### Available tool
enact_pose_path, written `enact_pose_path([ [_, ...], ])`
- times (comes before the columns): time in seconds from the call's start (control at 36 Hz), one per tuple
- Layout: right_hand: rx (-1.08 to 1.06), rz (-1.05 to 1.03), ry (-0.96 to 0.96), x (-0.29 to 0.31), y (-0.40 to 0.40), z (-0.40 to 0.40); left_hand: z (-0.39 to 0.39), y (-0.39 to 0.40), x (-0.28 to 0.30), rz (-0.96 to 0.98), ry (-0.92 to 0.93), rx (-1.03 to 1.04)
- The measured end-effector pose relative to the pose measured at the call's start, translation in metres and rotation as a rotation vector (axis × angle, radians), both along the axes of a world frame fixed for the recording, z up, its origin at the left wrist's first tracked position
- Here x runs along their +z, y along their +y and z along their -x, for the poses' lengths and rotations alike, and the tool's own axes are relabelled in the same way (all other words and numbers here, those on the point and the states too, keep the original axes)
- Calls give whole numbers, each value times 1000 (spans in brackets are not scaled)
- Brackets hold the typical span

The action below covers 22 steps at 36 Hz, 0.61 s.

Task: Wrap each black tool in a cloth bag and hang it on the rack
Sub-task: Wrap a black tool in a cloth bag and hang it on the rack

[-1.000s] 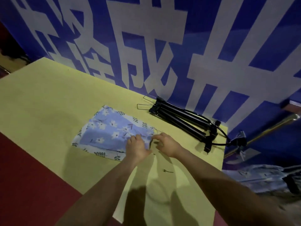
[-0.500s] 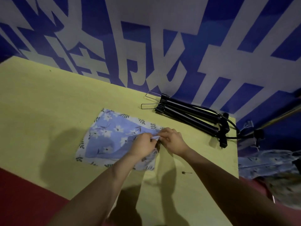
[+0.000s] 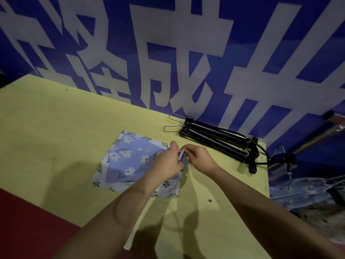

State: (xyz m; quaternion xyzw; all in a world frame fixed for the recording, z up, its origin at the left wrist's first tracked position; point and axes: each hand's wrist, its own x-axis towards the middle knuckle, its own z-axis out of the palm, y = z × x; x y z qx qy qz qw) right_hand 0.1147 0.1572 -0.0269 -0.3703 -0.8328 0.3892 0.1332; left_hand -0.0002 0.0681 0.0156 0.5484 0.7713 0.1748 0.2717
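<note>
Since a second ago both hands have closed together at the right edge of the cloth bag (image 3: 128,161) and lifted a fold of it off the tabletop (image 3: 56,128). The left hand (image 3: 169,161) pinches the bunched fabric from one side, the right hand (image 3: 200,158) from the other, fingers curled round the raised edge. The bag, thin blue cotton printed with white flowers and a leafy border, lies flat near the middle of the tabletop. The black tools (image 3: 214,139), slim matte bars with wire loops at one end, lie stacked by the far right corner, apart from the bag. To go well, the step in hand seems to need the mouth parted cleanly, one layer per hand, before a tool goes in. A small pin (image 3: 214,201) rests near the right edge.
</note>
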Motion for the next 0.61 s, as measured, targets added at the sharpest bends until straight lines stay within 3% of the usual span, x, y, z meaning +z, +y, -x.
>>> enact_pose_path([
  [0.11, -20, -103, 34, 12, -5, 3, -9, -1, 8, -63, 150, -29],
  [0.33, -147, -110, 202, 30, 0, 9, 1, 2, 32, -205, 220, -59],
  [0.5, -106, -108, 283, 62, 3, 14, 0, 13, 68, -193, 597, 11],
  [0.61, -72, -234, 247, 69, 3, 13, -5, 12, 64, -152, 708, 45],
])
